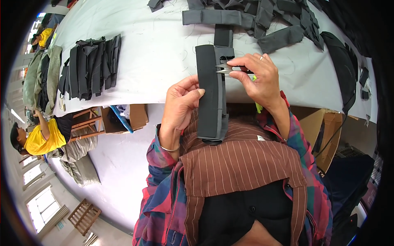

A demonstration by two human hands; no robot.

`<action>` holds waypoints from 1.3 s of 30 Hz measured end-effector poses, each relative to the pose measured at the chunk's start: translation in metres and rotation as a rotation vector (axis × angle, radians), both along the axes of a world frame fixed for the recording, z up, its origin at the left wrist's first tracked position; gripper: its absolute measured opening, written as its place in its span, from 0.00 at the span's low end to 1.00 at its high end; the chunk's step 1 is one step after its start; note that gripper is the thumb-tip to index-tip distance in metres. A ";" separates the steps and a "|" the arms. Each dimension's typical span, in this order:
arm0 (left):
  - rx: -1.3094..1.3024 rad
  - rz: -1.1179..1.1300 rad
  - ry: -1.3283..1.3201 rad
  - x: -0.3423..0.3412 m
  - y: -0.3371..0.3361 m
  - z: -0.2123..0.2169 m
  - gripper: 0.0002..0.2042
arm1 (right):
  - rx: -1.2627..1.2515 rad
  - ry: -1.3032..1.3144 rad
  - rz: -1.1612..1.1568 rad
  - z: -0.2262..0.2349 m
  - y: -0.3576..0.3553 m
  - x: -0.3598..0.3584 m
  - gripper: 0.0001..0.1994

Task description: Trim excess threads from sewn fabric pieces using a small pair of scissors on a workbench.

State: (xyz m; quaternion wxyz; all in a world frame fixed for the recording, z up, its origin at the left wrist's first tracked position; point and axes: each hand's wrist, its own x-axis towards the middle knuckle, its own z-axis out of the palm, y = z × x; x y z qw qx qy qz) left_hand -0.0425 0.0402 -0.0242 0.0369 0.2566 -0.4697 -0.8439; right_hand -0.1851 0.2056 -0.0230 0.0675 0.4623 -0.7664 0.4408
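Observation:
A long dark fabric strip (208, 110), black with a grey edge, hangs upright over the table's front edge. Pinched on its left side by thumb and fingers is my left hand's (182, 102) hold on it. In my right hand (260, 78) is a pair of thread snips (242, 69). Their two pointed blades are spread apart at the strip's right edge, near its upper end. Whether the blades touch the cloth I cannot tell. Beyond the strip, another dark piece (223, 35) lies on the white table.
Loose dark fabric pieces (283, 37) lie heaped at the far right, with stray threads around them. A stack of similar strips (92, 67) sits at the left. A black cloth item (338, 65) hangs at the right. A person in yellow (45, 137) works further left.

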 end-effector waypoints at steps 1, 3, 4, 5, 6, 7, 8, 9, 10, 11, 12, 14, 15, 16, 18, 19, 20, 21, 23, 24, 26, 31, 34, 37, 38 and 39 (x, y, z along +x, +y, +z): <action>0.001 -0.001 -0.001 0.000 0.001 0.001 0.15 | -0.011 0.025 -0.014 -0.001 -0.001 0.000 0.07; 0.002 0.004 -0.021 -0.001 0.002 0.005 0.14 | -0.022 0.049 -0.027 -0.003 -0.001 -0.002 0.07; 0.003 0.005 -0.024 -0.001 0.002 0.004 0.14 | -0.007 0.082 -0.035 -0.004 -0.001 -0.003 0.06; -0.008 -0.016 -0.029 -0.001 0.001 0.003 0.14 | 0.008 0.115 -0.043 -0.005 -0.001 -0.004 0.06; -0.017 -0.037 -0.039 0.001 0.001 0.001 0.13 | 0.011 0.108 -0.042 -0.006 -0.001 -0.003 0.06; -0.014 -0.037 -0.048 0.000 -0.001 -0.001 0.13 | -0.004 0.109 -0.050 -0.005 -0.001 -0.004 0.05; -0.016 -0.047 -0.042 -0.002 -0.005 -0.005 0.13 | -0.018 0.109 -0.059 -0.006 -0.002 -0.007 0.05; -0.014 -0.057 -0.041 0.000 -0.006 -0.009 0.13 | -0.041 0.146 -0.083 -0.009 -0.003 -0.010 0.05; -0.006 -0.058 -0.060 0.001 -0.003 -0.004 0.13 | -0.078 0.074 -0.105 -0.002 -0.003 -0.007 0.05; 0.014 -0.001 -0.021 -0.002 0.002 0.006 0.13 | -0.111 -0.084 -0.112 -0.002 -0.001 -0.002 0.05; 0.026 0.055 0.033 -0.009 0.002 0.012 0.14 | -0.153 -0.228 -0.120 -0.001 -0.001 -0.003 0.06; 0.023 0.003 0.078 -0.008 -0.004 0.007 0.16 | -0.192 -0.372 -0.088 -0.004 0.000 0.003 0.07; 0.033 0.050 0.074 -0.009 -0.004 0.006 0.16 | -0.231 -0.513 -0.047 -0.005 0.000 0.005 0.07; 0.043 0.097 0.071 -0.010 -0.004 0.005 0.15 | -0.232 -0.514 -0.045 -0.004 0.000 0.009 0.07; 0.057 0.138 0.097 -0.013 -0.003 0.004 0.15 | -0.137 -0.616 -0.012 0.000 0.002 0.018 0.08; 0.072 0.178 0.123 -0.013 -0.003 0.003 0.16 | -0.136 -0.609 -0.011 -0.003 0.001 0.023 0.09; 0.072 0.182 0.118 -0.013 -0.004 0.002 0.16 | -0.134 -0.614 -0.008 -0.002 0.001 0.026 0.09; 0.085 0.189 0.124 -0.012 -0.006 0.000 0.14 | -0.098 -0.609 -0.008 0.001 0.003 0.031 0.09; 0.136 0.249 0.139 -0.011 -0.008 -0.007 0.12 | -0.079 -0.572 -0.012 0.006 0.003 0.040 0.08; 0.134 0.250 0.140 -0.012 -0.008 -0.007 0.12 | -0.080 -0.572 -0.010 0.006 0.002 0.040 0.08; 0.099 0.305 0.166 -0.013 -0.005 -0.005 0.11 | -0.019 -0.442 -0.018 0.007 0.001 0.039 0.07; -0.052 0.326 0.231 -0.014 0.002 0.002 0.07 | 0.015 -0.382 -0.079 0.008 -0.002 0.038 0.06; -0.155 0.329 0.226 -0.013 0.006 0.004 0.08 | 0.035 -0.345 -0.097 0.009 -0.003 0.038 0.06; -0.209 0.341 0.254 -0.013 0.007 0.000 0.10 | 0.046 -0.322 -0.091 0.011 -0.003 0.039 0.06; -0.223 0.361 0.284 -0.014 0.008 0.000 0.10 | 0.042 -0.318 -0.087 0.011 -0.004 0.039 0.05; -0.222 0.360 0.283 -0.014 0.008 0.000 0.10 | 0.038 -0.315 -0.084 0.011 -0.004 0.039 0.05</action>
